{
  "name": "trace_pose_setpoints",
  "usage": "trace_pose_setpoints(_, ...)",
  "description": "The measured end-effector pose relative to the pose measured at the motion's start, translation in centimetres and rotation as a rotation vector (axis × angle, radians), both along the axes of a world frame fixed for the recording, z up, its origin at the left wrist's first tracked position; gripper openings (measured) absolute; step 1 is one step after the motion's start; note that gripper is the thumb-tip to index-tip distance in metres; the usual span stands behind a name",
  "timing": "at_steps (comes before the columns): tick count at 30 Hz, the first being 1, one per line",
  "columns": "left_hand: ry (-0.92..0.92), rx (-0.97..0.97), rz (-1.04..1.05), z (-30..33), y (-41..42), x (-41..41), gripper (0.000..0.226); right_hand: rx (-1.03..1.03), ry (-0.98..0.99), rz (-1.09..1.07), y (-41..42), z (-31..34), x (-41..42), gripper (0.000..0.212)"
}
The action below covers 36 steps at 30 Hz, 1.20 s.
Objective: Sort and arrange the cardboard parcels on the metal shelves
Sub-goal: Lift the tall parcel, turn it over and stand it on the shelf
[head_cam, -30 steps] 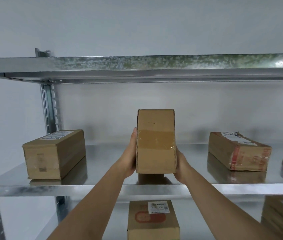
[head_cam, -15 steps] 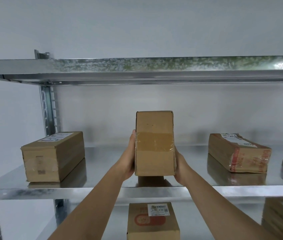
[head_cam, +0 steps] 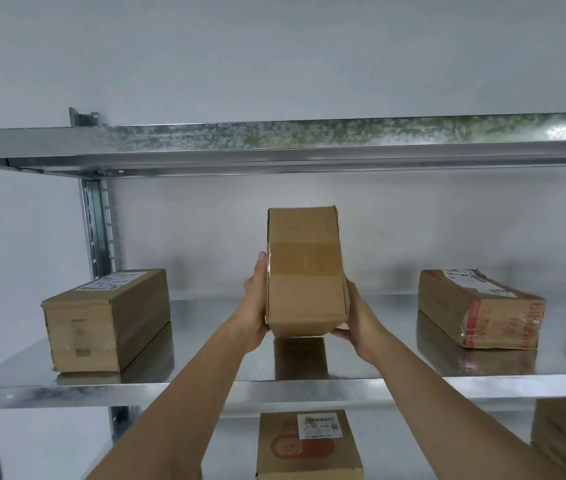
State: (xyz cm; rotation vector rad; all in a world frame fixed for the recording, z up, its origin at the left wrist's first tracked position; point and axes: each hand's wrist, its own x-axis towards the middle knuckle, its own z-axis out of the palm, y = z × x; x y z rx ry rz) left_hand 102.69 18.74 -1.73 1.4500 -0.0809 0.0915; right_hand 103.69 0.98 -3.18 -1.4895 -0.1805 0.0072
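Fingers of both hands wrap the lower sides of one cardboard parcel (head_cam: 305,271), the left hand (head_cam: 255,301) flat along its left face with thumb up the edge, the right hand (head_cam: 356,315) cupping its lower right corner; this two-sided clamp probably steadies a tall, narrow load. Largest to smallest: the middle metal shelf (head_cam: 205,386) carries the row; the upper shelf (head_cam: 274,143) roofs it. The left parcel (head_cam: 105,320) and the taped parcel (head_cam: 478,308) lie flat, leaving a central gap. The held parcel stands upright in that gap, its base just above or barely touching the shelf, apparently being set down. A labelled parcel (head_cam: 309,445) sits on the shelf below.
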Motion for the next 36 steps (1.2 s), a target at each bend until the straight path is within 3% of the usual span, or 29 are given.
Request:
trace_pose_setpoints(3,0.012,0.031,0.046,1.0,0.3,0.1,0.079,-0.022,-0.013,0.015,-0.5,0.9,0.3,0.052)
trace_pose_setpoints(9,0.041,0.164,0.073,0.8,0.8,0.7,0.067,-0.111,-0.024,0.018,-0.8,1.6,0.7,0.052)
trace_pose_setpoints(14,-0.006,0.243,0.018,1.1,0.7,0.9,0.072,-0.074,-0.049,0.050,-1.1,1.4,1.5,0.054)
trace_pose_setpoints(19,-0.049,0.254,0.056,1.8,1.2,0.9,0.084,-0.098,-0.091,0.028,-1.2,2.6,1.0,0.039)
trace_pose_setpoints(27,0.015,0.256,0.073,1.7,-0.2,0.3,0.080,-0.045,-0.066,0.059,-0.1,2.4,2.1,0.060)
trace_pose_setpoints(36,0.047,0.218,0.070,0.5,-0.2,0.6,0.080,-0.037,-0.025,0.082,-0.1,1.3,2.6,0.061)
